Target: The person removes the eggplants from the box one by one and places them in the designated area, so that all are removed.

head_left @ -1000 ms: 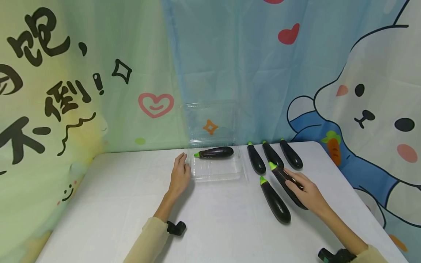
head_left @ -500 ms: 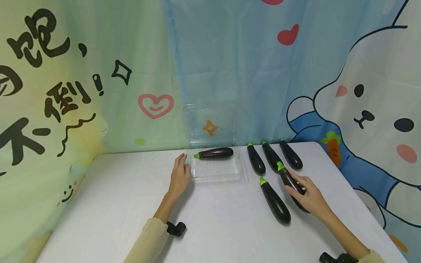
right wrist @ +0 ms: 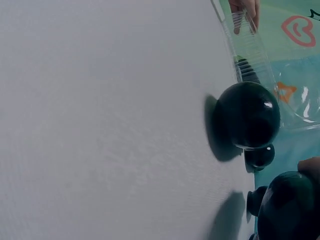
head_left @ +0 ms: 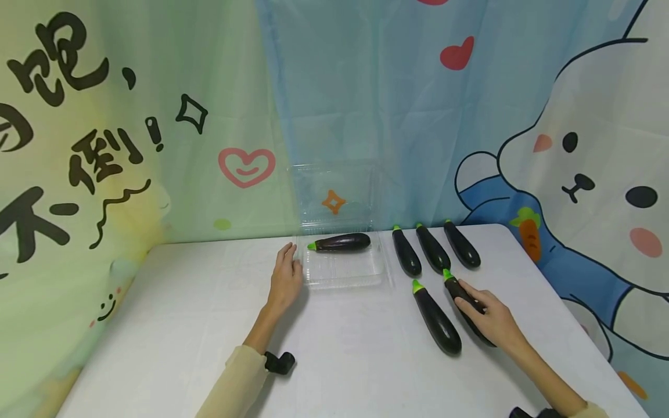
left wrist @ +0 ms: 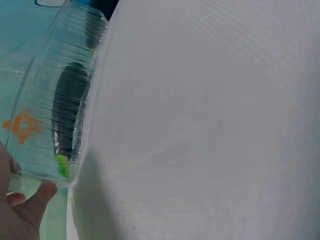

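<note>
My right hand (head_left: 491, 318) grips a dark eggplant (head_left: 456, 288) with a green stem end, thumb on one side and fingers on the other. In the right wrist view, the rounded end of the held eggplant (right wrist: 287, 212) looms large with a shadow apart from it. At the left side of a clear plastic clamshell box (head_left: 345, 280), my left hand (head_left: 286, 284) rests with fingers extended, touching its edge. The left wrist view has the thumb (left wrist: 46, 192) against the box's corner. One eggplant (head_left: 342, 242) lies crosswise inside the box, whose lid (head_left: 334, 180) stands raised.
Three eggplants lie in a row at the table's back right: a left one (head_left: 406, 252), a middle one (head_left: 432, 249) and a right one (head_left: 462, 245). Another eggplant (head_left: 438, 322) lies nearer, left of my right hand. A printed curtain (head_left: 235, 116) hangs behind the white table (head_left: 183, 325).
My right hand has shifted slightly toward me and to the right with its eggplant, whose green end moved back from the row. The left hand and the box have stayed put.
</note>
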A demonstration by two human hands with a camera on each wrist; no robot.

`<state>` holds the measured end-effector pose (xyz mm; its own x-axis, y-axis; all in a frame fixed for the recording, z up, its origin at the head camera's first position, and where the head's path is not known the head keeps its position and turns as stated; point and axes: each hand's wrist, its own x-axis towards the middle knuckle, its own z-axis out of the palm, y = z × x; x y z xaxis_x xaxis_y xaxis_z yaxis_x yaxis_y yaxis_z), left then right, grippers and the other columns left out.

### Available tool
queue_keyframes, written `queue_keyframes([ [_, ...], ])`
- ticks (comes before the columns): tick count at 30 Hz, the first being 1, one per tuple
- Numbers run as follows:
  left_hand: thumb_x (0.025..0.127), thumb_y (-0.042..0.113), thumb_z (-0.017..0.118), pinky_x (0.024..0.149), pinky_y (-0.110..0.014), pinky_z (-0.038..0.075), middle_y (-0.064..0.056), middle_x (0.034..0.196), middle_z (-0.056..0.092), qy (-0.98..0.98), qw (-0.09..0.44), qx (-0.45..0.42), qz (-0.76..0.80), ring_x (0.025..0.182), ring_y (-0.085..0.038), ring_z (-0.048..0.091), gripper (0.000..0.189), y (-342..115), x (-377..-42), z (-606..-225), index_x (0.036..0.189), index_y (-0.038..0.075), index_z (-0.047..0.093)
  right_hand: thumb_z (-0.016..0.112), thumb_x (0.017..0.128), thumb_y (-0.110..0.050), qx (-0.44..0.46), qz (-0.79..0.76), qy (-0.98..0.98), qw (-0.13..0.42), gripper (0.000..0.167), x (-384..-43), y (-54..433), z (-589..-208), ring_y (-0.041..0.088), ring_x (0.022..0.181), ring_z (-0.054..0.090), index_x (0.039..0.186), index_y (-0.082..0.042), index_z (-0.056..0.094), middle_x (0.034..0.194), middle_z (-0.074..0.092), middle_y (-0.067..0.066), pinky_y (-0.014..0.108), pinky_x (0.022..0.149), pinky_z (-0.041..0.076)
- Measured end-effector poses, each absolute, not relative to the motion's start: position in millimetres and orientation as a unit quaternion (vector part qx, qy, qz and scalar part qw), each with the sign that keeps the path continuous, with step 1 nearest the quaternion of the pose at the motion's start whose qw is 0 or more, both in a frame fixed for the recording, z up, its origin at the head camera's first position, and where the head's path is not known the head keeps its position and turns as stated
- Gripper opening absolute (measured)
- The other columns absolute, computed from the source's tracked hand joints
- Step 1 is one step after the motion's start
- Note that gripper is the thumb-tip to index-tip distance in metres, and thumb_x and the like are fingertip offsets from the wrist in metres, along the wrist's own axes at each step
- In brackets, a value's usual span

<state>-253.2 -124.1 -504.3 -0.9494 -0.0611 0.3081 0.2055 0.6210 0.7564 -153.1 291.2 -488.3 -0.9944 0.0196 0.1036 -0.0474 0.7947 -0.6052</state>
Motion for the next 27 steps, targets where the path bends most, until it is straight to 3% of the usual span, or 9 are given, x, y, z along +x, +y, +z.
queue_keyframes([
  [10,0.097,0.003,0.042,0.112,-0.048,0.038,-0.017,0.148,0.042,-0.887,0.152,-0.039,-0.435,0.137,-0.033,0.043,0.044,-124.6,-253.2,-503.8,0.140,-0.005,0.045,0.055,0.097,-0.039,-0.006,0.298,-0.954,-0.004,0.061,-154.3,286.7,-490.8,0.040,0.102,0.058,0.144,-0.003,0.044,0.115,0.058,0.031,0.055,0.082,0.049],
  [27,0.096,0.003,0.043,0.110,-0.047,0.040,-0.017,0.147,0.043,-0.887,0.167,-0.047,-0.428,0.135,-0.033,0.046,0.043,-124.4,-255.0,-506.5,0.138,-0.006,0.047,0.057,0.095,-0.037,0.005,0.246,-0.969,-0.014,0.061,-161.1,283.1,-494.5,0.050,0.104,0.058,0.141,0.001,0.046,0.116,0.057,0.036,0.061,0.081,0.050],
])
